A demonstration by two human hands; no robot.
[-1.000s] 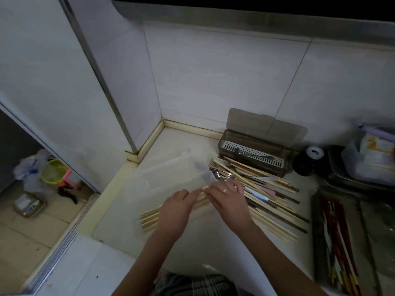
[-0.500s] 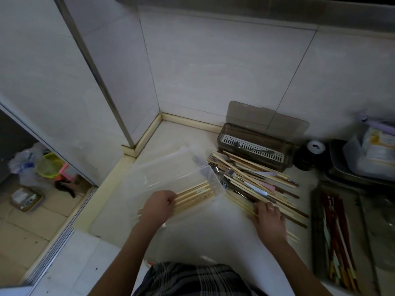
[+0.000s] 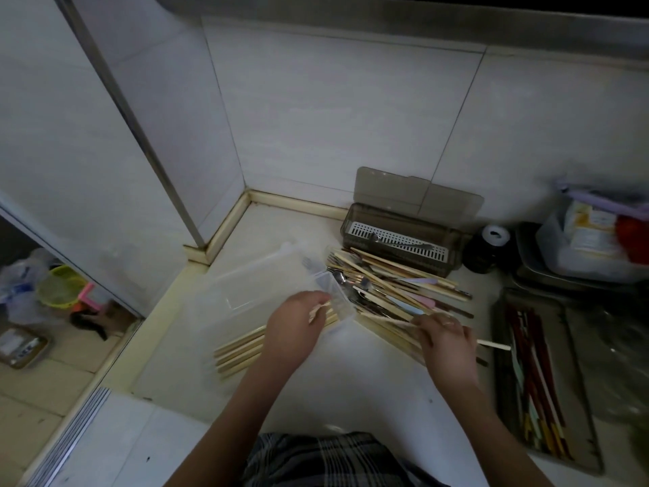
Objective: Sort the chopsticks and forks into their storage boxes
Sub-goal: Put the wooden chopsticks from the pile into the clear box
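Worktop (image 3: 351, 377): pale, set in a tiled corner; carries all items below.

Clear plastic box (image 3: 267, 297): lies near the left of the worktop. Several pale wooden chopsticks (image 3: 238, 353) lie in it lengthwise, their ends at its near left end.

Left hand (image 3: 293, 326): over the right part of the clear box, fingers curled round the end of one pale chopstick (image 3: 318, 311).

Right hand (image 3: 444, 340): at the near edge of the loose pile, fingers pinched on a thin pale chopstick (image 3: 495, 344) whose end sticks out to the right past the hand.

Loose pile (image 3: 393, 293): mixed pale wooden chopsticks, pastel-handled pieces and metal forks, heaped just right of the clear box and in front of the brown box. One fork (image 3: 309, 263) lies at the clear box's far right corner.

Brown tinted box (image 3: 400, 240): against the back wall, lid (image 3: 418, 195) standing open, white perforated insert inside with a metal utensil (image 3: 400, 242) lying on it.

Dark round container (image 3: 490, 247): just right of the brown box.

Grey tray (image 3: 544, 381): at the right edge, holding dark red and coloured chopsticks (image 3: 530, 374) lengthwise.

Clear tub (image 3: 593, 240): far right, resting on metal trays; contents unclear.
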